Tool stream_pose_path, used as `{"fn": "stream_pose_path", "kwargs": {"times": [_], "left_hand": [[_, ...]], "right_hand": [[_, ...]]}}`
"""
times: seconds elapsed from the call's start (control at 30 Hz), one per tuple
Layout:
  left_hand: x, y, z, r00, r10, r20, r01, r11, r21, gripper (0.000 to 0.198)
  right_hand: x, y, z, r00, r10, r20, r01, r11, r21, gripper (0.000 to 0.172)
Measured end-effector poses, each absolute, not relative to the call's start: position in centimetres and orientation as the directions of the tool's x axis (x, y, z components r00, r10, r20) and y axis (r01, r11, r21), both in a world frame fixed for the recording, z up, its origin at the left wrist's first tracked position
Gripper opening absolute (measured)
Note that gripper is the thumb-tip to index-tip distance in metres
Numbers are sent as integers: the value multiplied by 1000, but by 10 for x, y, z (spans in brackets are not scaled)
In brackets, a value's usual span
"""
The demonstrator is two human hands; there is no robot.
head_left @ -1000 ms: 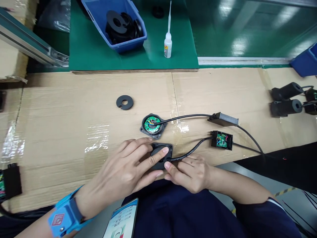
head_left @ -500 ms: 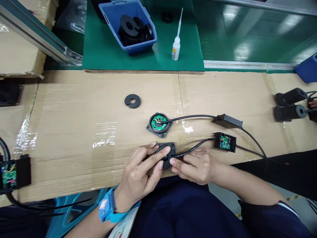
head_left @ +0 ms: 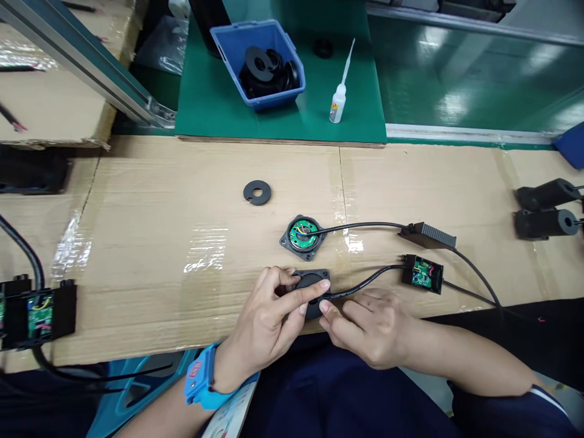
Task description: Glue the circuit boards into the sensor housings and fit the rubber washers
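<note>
Close to the table's front edge, my left hand [head_left: 269, 319] grips a square black housing [head_left: 323, 275] with a round black foam ring [head_left: 310, 280] over its middle. Its index finger lies across the ring. From the right, my right hand [head_left: 369, 322] pinches at the ring's edge, just below where a black cable [head_left: 365, 281] leaves. That cable runs to an open black box with a green circuit board [head_left: 423, 273]. Just behind sits a second housing, its round green board [head_left: 303, 235] uncovered. A loose slotted black ring [head_left: 264, 198] lies farther back.
A blue bin [head_left: 292, 100] of black rings and a white dropper bottle [head_left: 337, 104] stand on the green raised board [head_left: 228, 128] at the back. A finned black box [head_left: 429, 236] lies right. Black cylinders [head_left: 545, 224] are far right; open boxes with boards [head_left: 41, 313] left.
The whole view has shifted, so things appear lower and a little to the right. Both hands stay at the housing, with the left index finger now reaching straighter across the ring.
</note>
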State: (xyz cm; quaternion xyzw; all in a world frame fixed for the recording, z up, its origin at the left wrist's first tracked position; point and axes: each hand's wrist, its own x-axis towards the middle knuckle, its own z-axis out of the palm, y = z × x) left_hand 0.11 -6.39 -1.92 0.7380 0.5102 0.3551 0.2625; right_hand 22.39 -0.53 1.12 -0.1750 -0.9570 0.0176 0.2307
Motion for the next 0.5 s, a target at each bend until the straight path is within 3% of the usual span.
{"fn": "stream_pose_path", "kwargs": {"times": [0.17, 0.5], "left_hand": [[-1, -58, -14, 292, 915, 278, 595, -401, 697, 44], [-14, -52, -13, 304, 909, 285, 515, -409, 754, 36]], "right_hand": [[227, -11, 20, -854, 360, 374, 361, 930, -72, 11], [229, -11, 21, -846, 381, 374, 376, 922, -89, 20]]}}
